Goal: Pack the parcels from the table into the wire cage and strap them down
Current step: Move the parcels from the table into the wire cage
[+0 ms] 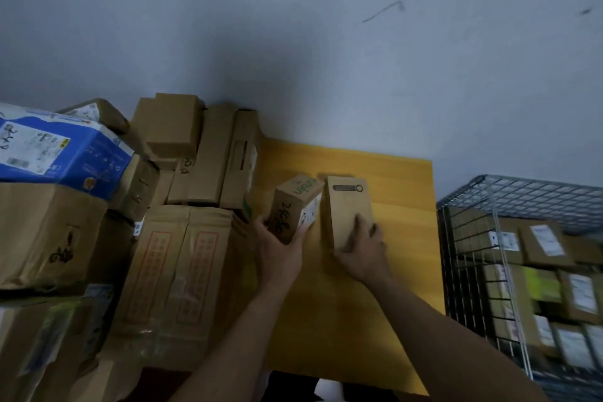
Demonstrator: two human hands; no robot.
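Pick-up under way: two boxes in hand, cage waiting on the right.
Left hand (280, 246) curls fingers and thumb round the small box (295, 206), which is tipped up off the table (404, 192). Right hand (362, 251) grips the tall box (347, 206) just beside it, fingers over the top face and side, thumb at the near end; I cannot tell whether this one is lifted. Next, I judge, both swing right, clear the wire rim of the cage (518, 188), and drop into a gap among the parcels there. The stack (182, 271) on the left awaits; no strap in sight.
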